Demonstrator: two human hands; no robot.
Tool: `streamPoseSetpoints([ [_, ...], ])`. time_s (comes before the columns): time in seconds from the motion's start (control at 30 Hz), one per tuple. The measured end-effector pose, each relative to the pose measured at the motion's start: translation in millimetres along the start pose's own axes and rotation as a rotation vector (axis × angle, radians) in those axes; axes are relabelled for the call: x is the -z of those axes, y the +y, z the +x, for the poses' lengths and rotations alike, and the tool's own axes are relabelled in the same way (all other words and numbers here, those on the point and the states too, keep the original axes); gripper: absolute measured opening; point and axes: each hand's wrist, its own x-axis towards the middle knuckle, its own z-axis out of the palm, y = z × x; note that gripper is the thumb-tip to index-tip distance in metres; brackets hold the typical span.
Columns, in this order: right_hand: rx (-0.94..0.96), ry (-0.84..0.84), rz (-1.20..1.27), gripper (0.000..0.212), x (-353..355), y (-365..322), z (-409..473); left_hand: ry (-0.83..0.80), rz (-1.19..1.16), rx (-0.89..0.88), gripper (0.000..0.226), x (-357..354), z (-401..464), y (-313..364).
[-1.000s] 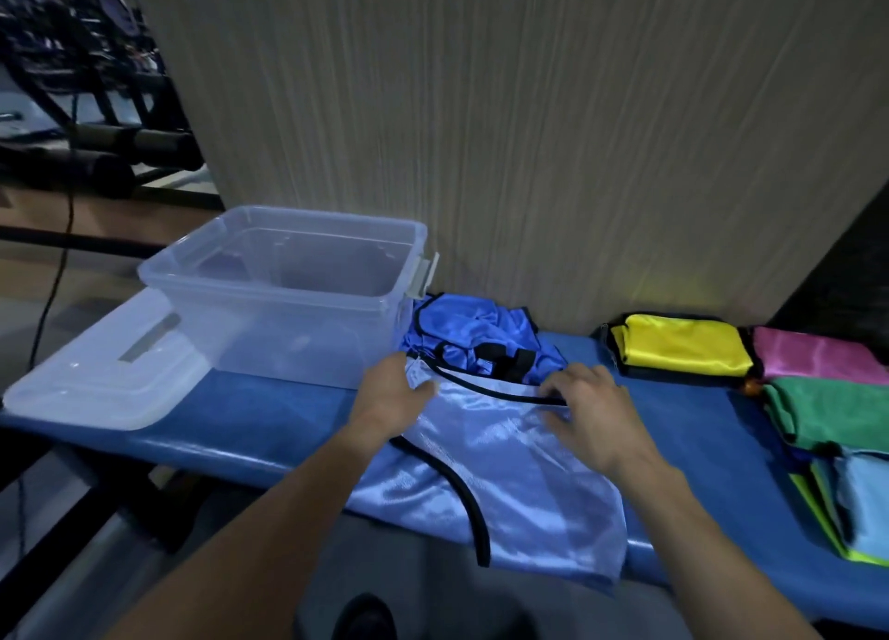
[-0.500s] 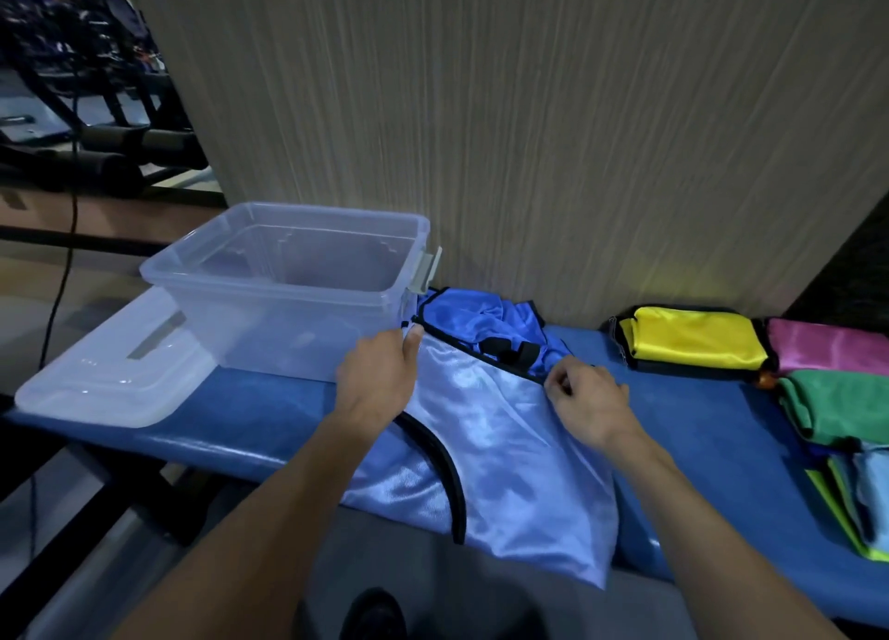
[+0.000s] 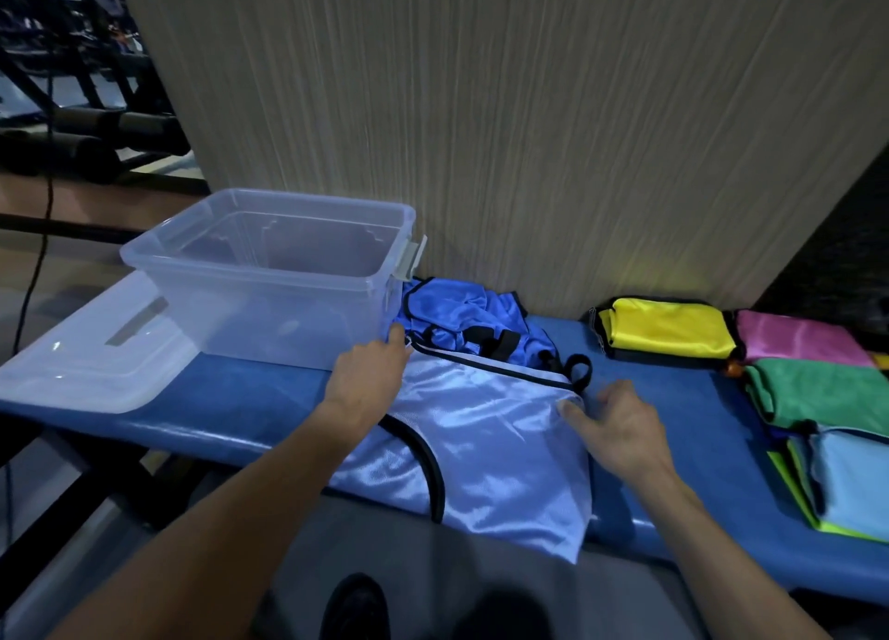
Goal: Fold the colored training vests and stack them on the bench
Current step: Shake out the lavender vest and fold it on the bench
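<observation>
Vest (image 3: 486, 447) now lies wider across the bench (image 3: 231, 408): over the last second my hands have drawn its top hem apart and back toward the wall. Left hand (image 3: 368, 375) pinches the 10 o'clock corner by the tub (image 3: 269, 274); right hand (image 3: 620, 428) has slid out to 2 o'clock, fingertips pressing the cloth flat, not clenched. I'd say it's squared for its first fold. Its lower edge hangs off the bench front. Folded vests (image 3: 668, 327) wait at 3 o'clock, a crumpled blue one (image 3: 462, 317) at 12, a lid (image 3: 82, 356) at 9; a pale panel wall (image 3: 529, 110) behind.
</observation>
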Motion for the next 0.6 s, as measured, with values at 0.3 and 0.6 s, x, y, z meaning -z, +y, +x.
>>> streamPoseSetpoints([
  [0.3,-0.248,-0.166,0.379,0.042,-9.7,-0.8,1.6,0.245,-0.118,-0.383,0.038,7.1,-39.6,26.4],
  [0.6,-0.258,-0.034,0.571,0.034,-3.8,-2.0,-4.9,-0.069,-0.175,-0.557,0.063,-5.4,-52.7,56.4],
])
